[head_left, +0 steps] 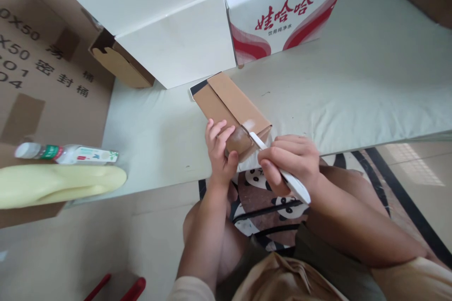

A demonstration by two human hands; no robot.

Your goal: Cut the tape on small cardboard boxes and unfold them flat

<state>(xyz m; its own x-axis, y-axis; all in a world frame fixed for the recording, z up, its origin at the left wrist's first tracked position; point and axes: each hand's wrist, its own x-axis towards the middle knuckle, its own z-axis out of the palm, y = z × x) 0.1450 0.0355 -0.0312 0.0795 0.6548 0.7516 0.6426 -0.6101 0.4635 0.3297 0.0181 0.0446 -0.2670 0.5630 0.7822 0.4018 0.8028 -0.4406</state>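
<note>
A small brown cardboard box (240, 96) lies on the cloth-covered table, with a seam running along its top and clear tape near its near end. My left hand (221, 150) grips the near left corner, fingers on the top and thumb at the near side. In my right hand (291, 162) is a white utility knife (299, 188), held like a pen. Its front end touches or sits just over the seam at the taped end; the blade itself is too small to make out. A dark, white-edged flat thing (198, 88) shows from under the box's far left end.
White cartons (176, 37) and a red-and-white water carton (282, 23) stand behind. An opened brown box (123, 63) is at the back left. A bottle (63, 153) and a pale yellow object (60, 186) lie left, before a large carton (52, 70). The table's edge (169, 181) runs near my knees.
</note>
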